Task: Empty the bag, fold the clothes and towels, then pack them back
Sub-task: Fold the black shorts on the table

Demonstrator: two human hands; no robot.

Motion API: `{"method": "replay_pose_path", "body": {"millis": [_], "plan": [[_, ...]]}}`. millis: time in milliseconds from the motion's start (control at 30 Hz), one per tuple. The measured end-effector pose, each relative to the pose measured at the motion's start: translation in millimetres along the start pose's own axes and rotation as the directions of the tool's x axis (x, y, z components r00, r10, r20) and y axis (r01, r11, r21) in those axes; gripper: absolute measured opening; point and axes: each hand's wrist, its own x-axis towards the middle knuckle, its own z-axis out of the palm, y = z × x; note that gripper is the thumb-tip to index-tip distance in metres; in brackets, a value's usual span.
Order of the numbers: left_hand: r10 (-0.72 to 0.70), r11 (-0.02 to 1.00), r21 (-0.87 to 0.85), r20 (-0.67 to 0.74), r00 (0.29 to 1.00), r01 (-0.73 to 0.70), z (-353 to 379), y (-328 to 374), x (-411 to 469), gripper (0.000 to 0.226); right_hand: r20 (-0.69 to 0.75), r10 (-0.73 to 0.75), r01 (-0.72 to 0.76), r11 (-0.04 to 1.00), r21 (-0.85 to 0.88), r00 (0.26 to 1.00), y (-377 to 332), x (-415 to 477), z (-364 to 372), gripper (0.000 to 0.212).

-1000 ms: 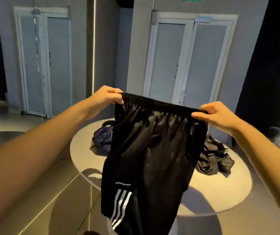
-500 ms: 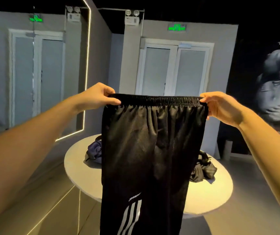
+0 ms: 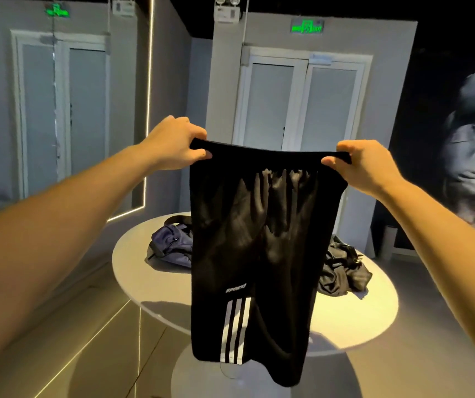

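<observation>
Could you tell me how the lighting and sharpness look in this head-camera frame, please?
Head view: dim room, with warm light pooled on the round table; the black shorts are sharp enough to read SPORTS; the green exit sign blooms illegibly; wide-angle distortion stretches the edges.

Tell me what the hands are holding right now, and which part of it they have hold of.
Black shorts, held up by the waistband: the left hand pinches one end, the right hand the other.
</observation>
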Motion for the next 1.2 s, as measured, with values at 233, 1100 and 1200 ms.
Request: {"method": "replay_pose_path", "body": {"millis": [233,1100,1200], "plan": [[-0.058,0.998,-0.016,-0.031,0.998,0.058,1,7,19,0.031,-0.016,0.125,-0.109,0.911,0.399,0.992,-2,13,-4,0.031],[-0.373,0.462,-0.613,0.522,0.767,0.641,119,-6,61,0.029,0.682,0.265,-0.725,0.363,0.585,0.682,59,35,66,0.021],[-0.453,0.534,-0.674,0.281,0.846,0.511,133,-7,86,0.031,0.396,0.466,-0.599,0.463,0.653,0.791,58,61,80,0.013]]}}
